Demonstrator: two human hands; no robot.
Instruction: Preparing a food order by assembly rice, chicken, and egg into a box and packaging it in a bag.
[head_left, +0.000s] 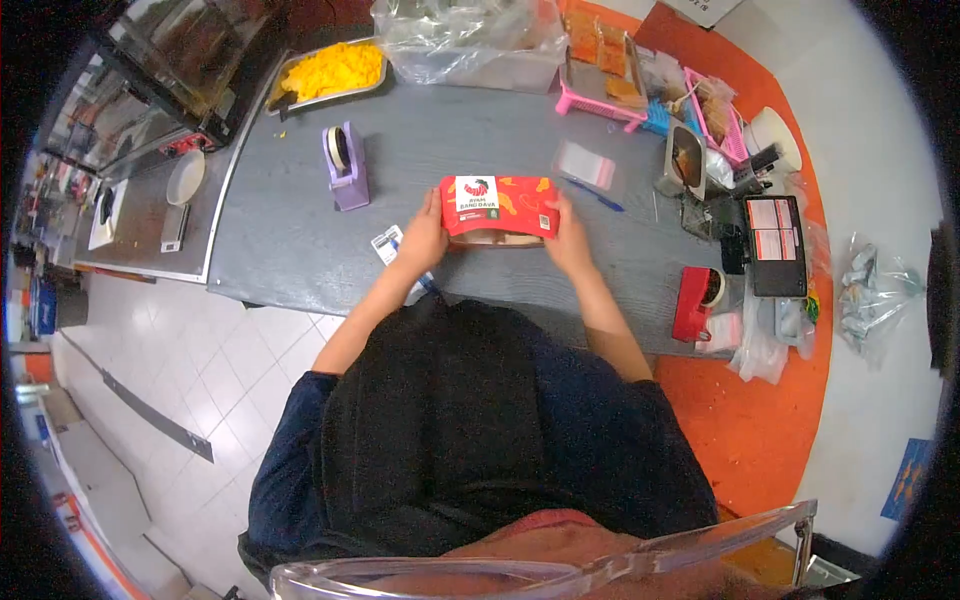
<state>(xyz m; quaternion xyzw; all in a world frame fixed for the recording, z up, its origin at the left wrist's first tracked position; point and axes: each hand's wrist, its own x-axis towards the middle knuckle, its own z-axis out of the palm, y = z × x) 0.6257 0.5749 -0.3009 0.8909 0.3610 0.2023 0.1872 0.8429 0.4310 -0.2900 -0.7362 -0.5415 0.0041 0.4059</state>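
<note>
A red cardboard food box (517, 202) with a printed lid is held level between my two hands, in front of me at the grey table. My left hand (422, 238) grips its left side, and my right hand (568, 234) grips the right side. Along the near edge the lid stands slightly raised, and pale contents (495, 237) show in the gap; I cannot tell what they are. A printed paper slip (385, 241) lies beside my left wrist. Beyond my right hand are a blue pen (596, 195) and small clear plastic bags (586, 165).
On the grey table (450, 135) stands a purple tape dispenser (347, 169). Behind it are a tray of yellow food (334, 71) and a plastic-covered tub (472, 64). To the right are a pink basket (600, 107), a metal container (681, 161), a red tape dispenser (691, 304) and a tablet (776, 247).
</note>
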